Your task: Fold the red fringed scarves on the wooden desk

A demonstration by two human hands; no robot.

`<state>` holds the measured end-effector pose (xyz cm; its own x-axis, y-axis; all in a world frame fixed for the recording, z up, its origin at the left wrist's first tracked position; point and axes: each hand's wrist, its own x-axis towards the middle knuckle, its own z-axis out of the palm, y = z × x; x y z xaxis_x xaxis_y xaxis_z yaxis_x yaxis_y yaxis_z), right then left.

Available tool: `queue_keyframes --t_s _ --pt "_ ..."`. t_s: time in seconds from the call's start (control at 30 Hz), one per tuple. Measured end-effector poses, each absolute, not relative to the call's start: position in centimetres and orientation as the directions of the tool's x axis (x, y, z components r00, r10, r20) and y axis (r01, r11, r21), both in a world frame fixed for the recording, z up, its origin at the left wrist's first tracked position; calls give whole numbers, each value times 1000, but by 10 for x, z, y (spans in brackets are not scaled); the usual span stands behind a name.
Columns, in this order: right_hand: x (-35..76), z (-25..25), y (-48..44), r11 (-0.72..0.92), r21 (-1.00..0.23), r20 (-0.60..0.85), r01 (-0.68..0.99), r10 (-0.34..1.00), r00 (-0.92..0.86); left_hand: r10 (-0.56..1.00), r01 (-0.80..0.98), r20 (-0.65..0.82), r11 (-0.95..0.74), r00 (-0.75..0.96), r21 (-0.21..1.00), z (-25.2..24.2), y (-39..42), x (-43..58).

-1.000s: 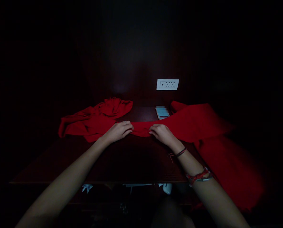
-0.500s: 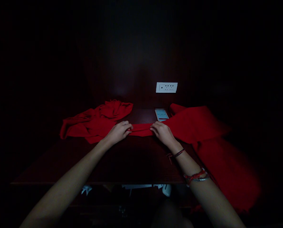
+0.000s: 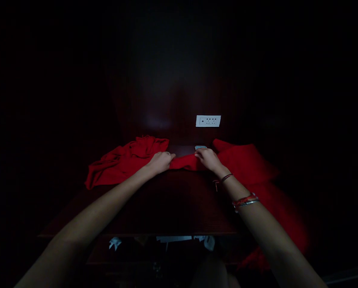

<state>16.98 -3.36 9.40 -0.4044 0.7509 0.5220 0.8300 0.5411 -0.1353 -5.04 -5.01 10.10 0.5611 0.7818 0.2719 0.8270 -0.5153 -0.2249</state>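
In the head view, here's the red scarf [image 3: 185,162] stretched across the rear half of the dark desk [image 3: 167,204], its fringed left end heaped towards the back left corner, its right part spreading out and falling past the right edge. The left hand [image 3: 161,162] has its fingers closed on the cloth, and the right hand [image 3: 209,159] pinches it just along, a short taut strip between them! Behind the right hand a phone [image 3: 200,147] lies near the back edge, below a white wall socket [image 3: 208,121].
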Motion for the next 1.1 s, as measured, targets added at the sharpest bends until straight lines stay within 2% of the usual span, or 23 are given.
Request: queue_keyframes --t_s 0.2,0.3,0.37,0.43,0.53,0.63,0.7,0.8,0.87,1.0,1.1 --pt "180 102 -29 577 -162 541 801 731 -417 787 811 306 -581 536 72 120 -36 -55" --pt "183 107 -28 589 -164 555 791 718 -420 758 748 418 -622 501 233 125 -33 -53" --pt "184 110 -28 593 -157 553 790 715 -427 706 691 508 -673 493 265 124 -32 -52" --pt "186 113 -27 592 -147 543 793 718 -436 647 635 529 -735 550 239 122 -33 -52" --pt "189 115 -29 587 -141 529 798 726 -440 589 551 433 -804 683 224 118 -37 -58" --pt "192 114 -32 575 -130 527 807 730 -435 627 571 346 -779 698 259 115 -41 -68" --pt "194 114 -35 561 -120 531 819 733 -425 692 665 304 -719 655 205 114 -41 -74" --pt "192 114 -35 556 -102 529 825 733 -429 813 843 277 -538 512 20 116 -36 -81" --pt "189 114 -35 560 -96 533 823 727 -432 872 907 255 -419 417 -49 118 -30 -85" --pt "186 112 -34 548 -112 569 829 719 -399 898 952 317 -302 304 -58 116 -27 -91" --pt "190 108 -34 527 -109 568 843 729 -383 844 935 423 -353 331 -27 108 -32 -96"
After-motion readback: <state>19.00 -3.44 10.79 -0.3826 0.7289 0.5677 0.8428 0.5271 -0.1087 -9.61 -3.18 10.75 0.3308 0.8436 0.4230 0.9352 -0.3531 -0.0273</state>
